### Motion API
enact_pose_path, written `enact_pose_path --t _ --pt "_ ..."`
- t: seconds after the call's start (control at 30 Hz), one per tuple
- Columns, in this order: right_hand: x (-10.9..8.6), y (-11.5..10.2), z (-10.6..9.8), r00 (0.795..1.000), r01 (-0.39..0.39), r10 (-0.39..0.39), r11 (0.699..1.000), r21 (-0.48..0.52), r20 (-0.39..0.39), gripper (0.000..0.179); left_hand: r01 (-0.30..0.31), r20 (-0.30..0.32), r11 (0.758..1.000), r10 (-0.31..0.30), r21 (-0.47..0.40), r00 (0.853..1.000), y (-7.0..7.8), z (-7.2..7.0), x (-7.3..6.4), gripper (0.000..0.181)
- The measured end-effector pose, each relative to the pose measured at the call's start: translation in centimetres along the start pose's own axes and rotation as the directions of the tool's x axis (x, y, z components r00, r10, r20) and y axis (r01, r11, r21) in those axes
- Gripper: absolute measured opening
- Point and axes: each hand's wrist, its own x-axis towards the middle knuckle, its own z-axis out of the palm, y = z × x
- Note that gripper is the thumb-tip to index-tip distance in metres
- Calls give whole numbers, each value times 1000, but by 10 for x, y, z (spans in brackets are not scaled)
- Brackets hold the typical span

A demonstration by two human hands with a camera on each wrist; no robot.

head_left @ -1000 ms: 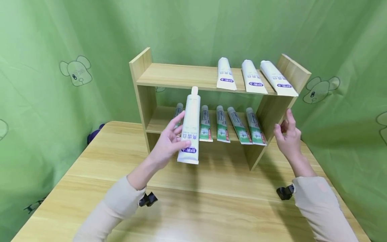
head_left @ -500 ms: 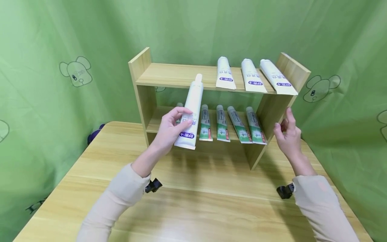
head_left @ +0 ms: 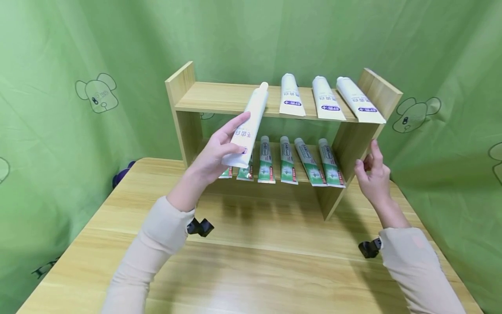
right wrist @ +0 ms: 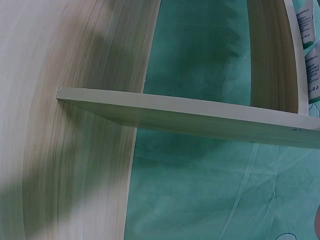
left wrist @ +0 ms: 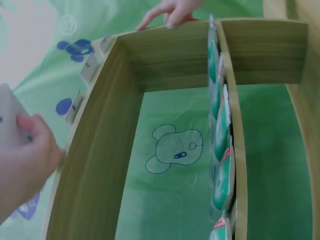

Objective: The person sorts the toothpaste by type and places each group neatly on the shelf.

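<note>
My left hand [head_left: 217, 152] grips a white toothpaste tube [head_left: 252, 113] near its flat crimped end, thumb on top. The tube tilts with its cap up and to the right, overlapping the front edge of the top shelf [head_left: 223, 97] in the head view. In the left wrist view the same hand [left wrist: 25, 150] is at the left edge, close by that shelf. My right hand [head_left: 374, 179] touches the outer side of the rack's right side panel [head_left: 358, 152] with a raised finger. Three white toothpaste tubes [head_left: 291, 93] lie on the right part of the top shelf.
Several green-and-white toothpaste tubes [head_left: 288, 163] lie side by side on the lower shelf, crimped ends forward. The wooden rack stands on a wooden table [head_left: 251, 261] before a green curtain [head_left: 243, 39]. Its left side panel [head_left: 181, 87] rises above the top shelf.
My left hand has raised the white toothpaste tube toward the top shelf, tilting its cap to the right. Lower-shelf tubes behind it have come into view. The right hand stays at the side panel.
</note>
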Motion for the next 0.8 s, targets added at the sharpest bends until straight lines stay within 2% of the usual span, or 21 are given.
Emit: enact_pose_path --t 0.1,0.23,0.43,0.57,0.67,0.8 --pt "0 0 0 1000 -2 2 1000 0 0 55 37 96 998 -33 -44 995 5 -3 0 85" --pt "0 -1 0 1000 -2 2 1000 -4 3 56 64 122 998 -60 -29 991 11 -2 1 84" --pt "0 0 0 1000 -3 3 1000 -2 2 58 70 25 997 -71 40 997 19 8 8 65" --pt "-2 1 1 1000 -15 15 1000 0 -4 61 86 -51 996 -85 27 995 22 10 13 54" --pt "-3 2 1 1000 -19 19 1000 3 -11 63 104 -77 995 -104 7 992 23 10 16 50" --pt "-2 3 2 1000 -15 15 1000 1 -16 63 129 -74 992 -127 14 989 27 9 18 50"
